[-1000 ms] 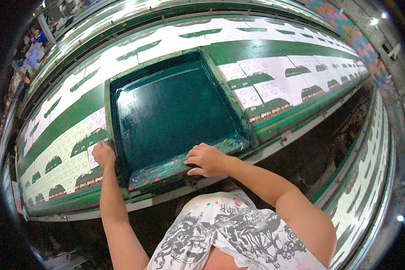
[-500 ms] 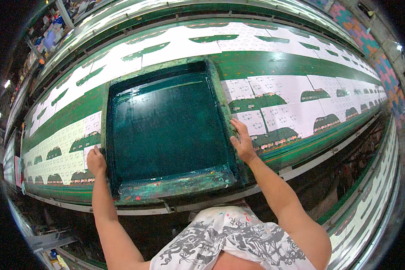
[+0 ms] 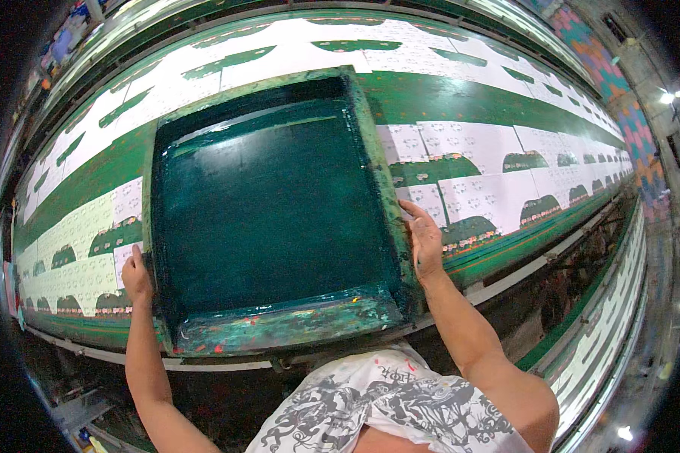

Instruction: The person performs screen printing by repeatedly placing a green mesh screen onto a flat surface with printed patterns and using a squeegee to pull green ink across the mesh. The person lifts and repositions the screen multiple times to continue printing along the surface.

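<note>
A large screen printing frame (image 3: 279, 332) with dark teal ink over its inside lies tilted slightly on the long green table, its near rim smeared with paint. My left hand (image 3: 137, 272) grips the frame's left side near the lower half, fingers curled at the edge. On the right side, my right hand (image 3: 426, 240) holds the frame with fingers along the outer edge. Printed white fabric pieces (image 3: 485, 198) lie in rows on both sides of the frame, with green curved gaps between them; some are partly hidden under it.
The green printing table (image 3: 476, 102) stretches left and right, with a metal rail along its near edge. Parallel tables (image 3: 604, 355) with white pieces stand behind and at lower right. Colourful floor tiles (image 3: 646, 166) show at far right, clutter (image 3: 57, 45) at upper left.
My right hand moved from the near rim up to the frame's right side. The frame now appears larger and further left, with both hands on its sides. The view has shifted too.
</note>
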`<state>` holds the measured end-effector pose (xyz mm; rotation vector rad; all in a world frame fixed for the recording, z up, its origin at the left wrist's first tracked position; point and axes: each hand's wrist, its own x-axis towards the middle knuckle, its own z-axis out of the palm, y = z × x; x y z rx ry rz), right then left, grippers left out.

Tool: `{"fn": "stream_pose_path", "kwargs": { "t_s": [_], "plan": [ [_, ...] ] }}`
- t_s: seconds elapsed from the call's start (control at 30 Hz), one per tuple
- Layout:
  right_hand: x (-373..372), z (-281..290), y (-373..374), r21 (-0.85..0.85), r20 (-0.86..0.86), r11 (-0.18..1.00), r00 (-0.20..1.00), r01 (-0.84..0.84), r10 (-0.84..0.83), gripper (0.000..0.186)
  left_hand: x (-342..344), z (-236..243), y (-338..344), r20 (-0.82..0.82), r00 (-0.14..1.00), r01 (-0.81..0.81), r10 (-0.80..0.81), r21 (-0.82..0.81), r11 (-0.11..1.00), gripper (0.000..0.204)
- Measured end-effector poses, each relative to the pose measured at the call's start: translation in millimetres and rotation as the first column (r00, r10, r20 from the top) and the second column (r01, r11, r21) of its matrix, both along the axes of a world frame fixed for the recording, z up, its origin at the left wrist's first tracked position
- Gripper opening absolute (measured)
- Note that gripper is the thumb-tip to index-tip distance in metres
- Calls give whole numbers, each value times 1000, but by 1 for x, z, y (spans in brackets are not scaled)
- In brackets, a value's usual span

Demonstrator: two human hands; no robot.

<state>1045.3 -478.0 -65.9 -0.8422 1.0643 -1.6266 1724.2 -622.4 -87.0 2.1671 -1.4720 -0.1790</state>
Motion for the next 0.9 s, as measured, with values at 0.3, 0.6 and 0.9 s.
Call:
{"fn": "stream_pose_path", "kwargs": {
  "t_s": [0.3, 0.6, 0.9],
  "plan": [
    [5, 36, -12, -79, 44, 996, 997, -52, 56, 67, 52, -26, -42, -404, 911, -105, 82, -34, 994, 83],
    [-206, 77, -10, 2, -418, 998, 907, -63, 58, 61, -157, 29, -32, -909, 406, 189, 97, 188, 964, 89],
    [-479, 79, -3, 66, -309, 992, 943, -104, 120, 65, -484, 97, 29, -936, 352, 93, 1, 36, 995, 83]
  ]
}}
